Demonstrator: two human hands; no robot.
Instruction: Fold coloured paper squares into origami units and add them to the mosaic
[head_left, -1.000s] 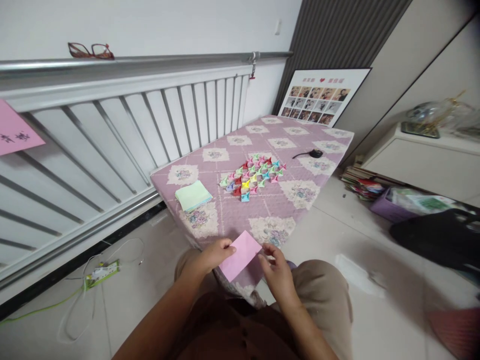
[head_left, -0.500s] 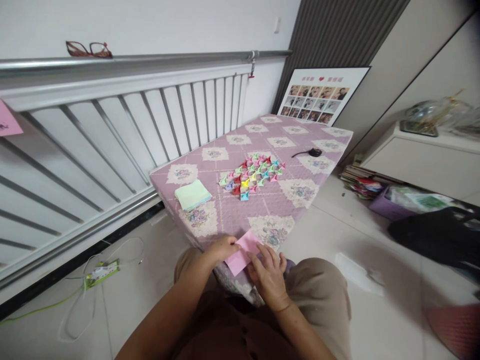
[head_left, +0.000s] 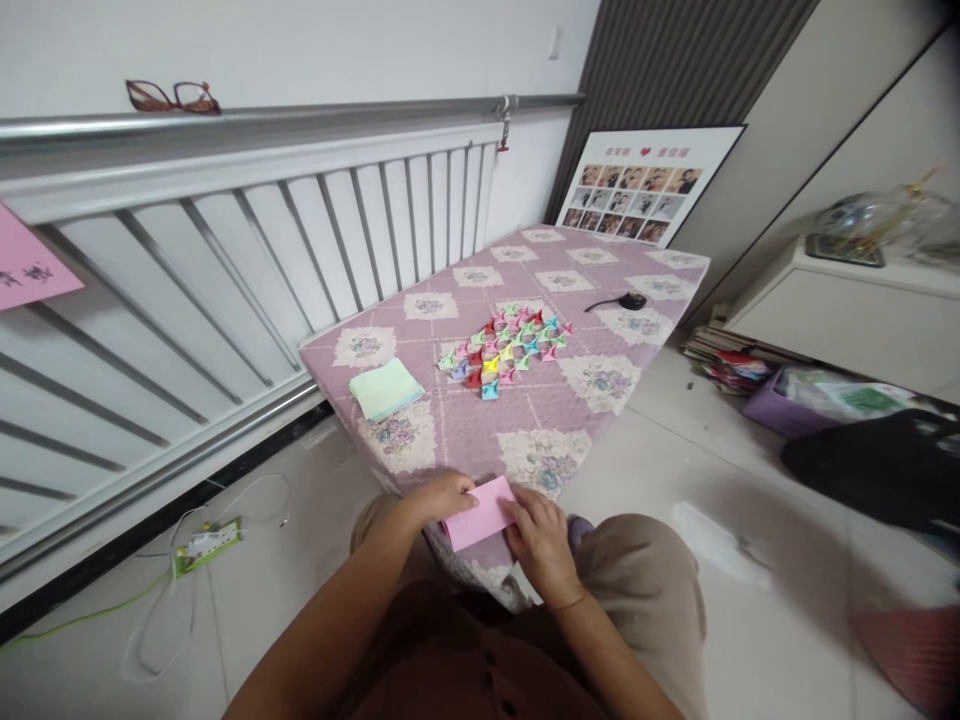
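Grip: left hand [head_left: 448, 496], right hand [head_left: 543, 538], both pinched on pink sheet [head_left: 481, 514], seemingly half-folded; coloured pieces [head_left: 491, 367] apparently finished; stack [head_left: 386, 388] unfolded.

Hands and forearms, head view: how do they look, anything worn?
The left hand and right hand wear no gloves, and no watch shows. Both forearms are bare, without visible sleeves; the top is dark brown with buttons.

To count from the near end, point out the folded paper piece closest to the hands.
The light blue piece just below the bright yellow piece in the picture; every other lies farther from the left hand and right hand.
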